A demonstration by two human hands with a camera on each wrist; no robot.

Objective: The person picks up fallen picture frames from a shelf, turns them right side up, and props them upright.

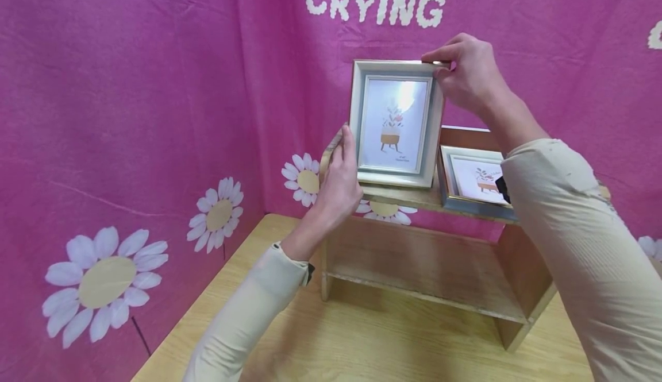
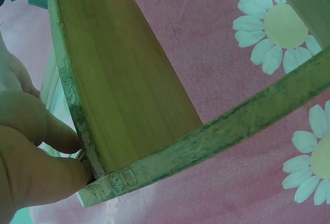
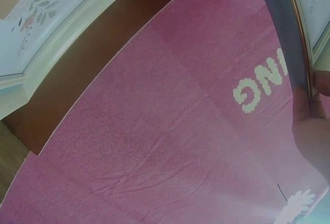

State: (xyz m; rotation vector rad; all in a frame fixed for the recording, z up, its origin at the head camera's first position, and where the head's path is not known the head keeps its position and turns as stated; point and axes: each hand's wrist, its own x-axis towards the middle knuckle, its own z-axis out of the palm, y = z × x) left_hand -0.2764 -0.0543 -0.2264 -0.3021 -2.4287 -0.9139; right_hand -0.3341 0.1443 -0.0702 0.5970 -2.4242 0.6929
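Observation:
A picture frame (image 1: 396, 123) with a pale border and a print of a plant in a footed pot stands nearly upright on top of a small wooden shelf (image 1: 414, 197). My right hand (image 1: 469, 74) pinches its top right corner between thumb and fingers. In the right wrist view the same hand (image 3: 313, 123) grips the frame's edge (image 3: 296, 38). My left hand (image 1: 338, 184) holds the frame's left side low down. The left wrist view shows that hand's thumb and finger (image 2: 49, 126) meeting beside the shelf's corner, with the contact partly hidden.
A second picture frame (image 1: 478, 175) leans back on the right of the shelf top, before a brown panel (image 1: 465, 138). The shelf stands on a wooden table (image 1: 372, 336). Pink cloth (image 1: 155, 83) with daisies and white letters hangs behind and at the left.

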